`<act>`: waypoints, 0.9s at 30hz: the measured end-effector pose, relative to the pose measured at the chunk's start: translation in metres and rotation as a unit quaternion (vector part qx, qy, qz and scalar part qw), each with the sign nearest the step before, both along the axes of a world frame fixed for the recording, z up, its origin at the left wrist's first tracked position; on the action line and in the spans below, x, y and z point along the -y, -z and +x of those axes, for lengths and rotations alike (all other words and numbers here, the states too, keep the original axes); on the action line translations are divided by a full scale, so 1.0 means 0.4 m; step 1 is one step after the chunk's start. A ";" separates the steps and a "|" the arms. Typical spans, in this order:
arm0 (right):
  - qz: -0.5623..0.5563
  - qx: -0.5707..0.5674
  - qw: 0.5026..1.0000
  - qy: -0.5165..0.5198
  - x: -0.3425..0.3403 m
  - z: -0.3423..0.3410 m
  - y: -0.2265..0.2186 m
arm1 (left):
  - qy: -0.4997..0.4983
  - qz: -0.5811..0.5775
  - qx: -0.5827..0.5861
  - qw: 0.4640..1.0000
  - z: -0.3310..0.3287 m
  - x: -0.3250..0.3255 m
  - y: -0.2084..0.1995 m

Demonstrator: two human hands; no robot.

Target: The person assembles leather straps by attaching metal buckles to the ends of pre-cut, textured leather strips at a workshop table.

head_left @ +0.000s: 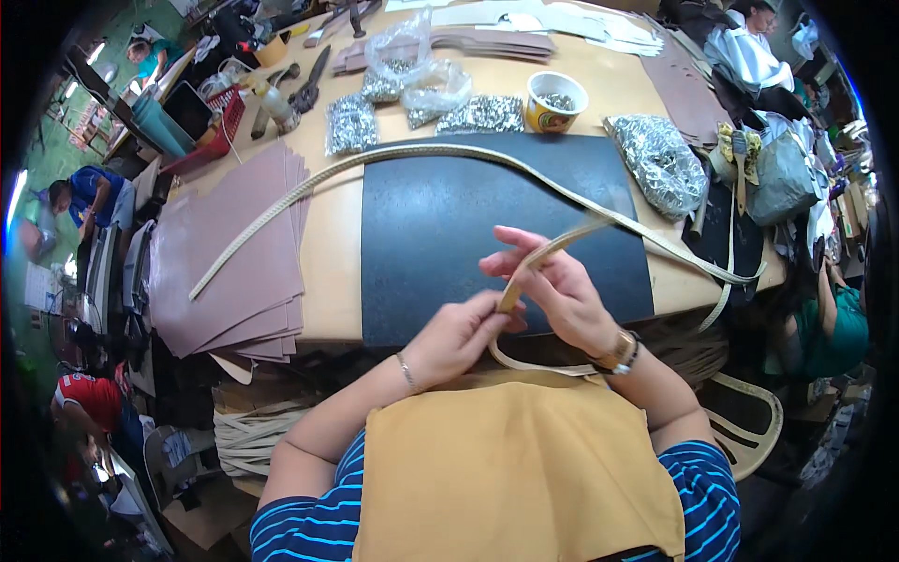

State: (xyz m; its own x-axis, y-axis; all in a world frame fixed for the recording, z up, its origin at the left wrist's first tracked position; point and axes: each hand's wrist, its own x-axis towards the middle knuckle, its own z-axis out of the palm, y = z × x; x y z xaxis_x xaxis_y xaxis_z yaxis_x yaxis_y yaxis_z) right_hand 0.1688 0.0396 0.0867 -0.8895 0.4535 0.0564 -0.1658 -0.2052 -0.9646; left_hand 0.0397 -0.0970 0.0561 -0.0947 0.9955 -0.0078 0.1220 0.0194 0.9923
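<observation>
A long, narrow beige strap (566, 240) with stitched-looking edges runs through both my hands above the table's near edge. My left hand (465, 330) is closed, pinching the strap between thumb and fingers. Just to its upper right, my right hand (559, 286) has the strap between its thumb and fingers, with some fingertips stretched out to the left. Below my hands the strap bends toward my lap. A long beige strap length (412, 150) arches across the black mat (440, 244); whether it is the same piece I cannot tell.
Stacked mauve sheets (229, 253) lie at left. Bags of metal pieces (480, 114), a yellow-and-white tub (556, 101) and a larger bag of metal parts (658, 164) stand beyond the mat. A brush (740, 173) lies at right. Bundled strips (253, 436) sit below the table.
</observation>
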 end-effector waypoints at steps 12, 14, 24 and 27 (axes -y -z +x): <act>-0.059 0.078 0.994 0.043 -0.163 -0.123 0.140 | -0.154 0.105 -0.247 0.951 -0.337 -0.302 -0.126; -0.048 0.081 0.995 0.013 -0.170 -0.123 0.156 | -0.125 0.187 -0.304 0.926 -0.340 -0.435 -0.181; -0.066 0.090 0.994 -0.020 -0.176 -0.133 0.147 | 0.098 -0.081 -0.666 0.735 -0.262 -0.976 -0.042; -0.058 0.096 0.994 -0.015 -0.186 -0.125 0.146 | 0.112 -0.090 -0.607 0.782 -0.270 -1.012 -0.020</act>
State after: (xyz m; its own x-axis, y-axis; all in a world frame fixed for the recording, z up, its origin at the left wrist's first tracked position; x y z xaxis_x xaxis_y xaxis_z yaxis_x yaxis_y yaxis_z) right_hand 0.1190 0.1140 0.0281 -0.8916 0.4209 -0.1670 0.0267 -0.3194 -0.9473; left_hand -0.0682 0.3077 0.0640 0.0355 0.9810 -0.1906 0.9918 -0.0112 0.1272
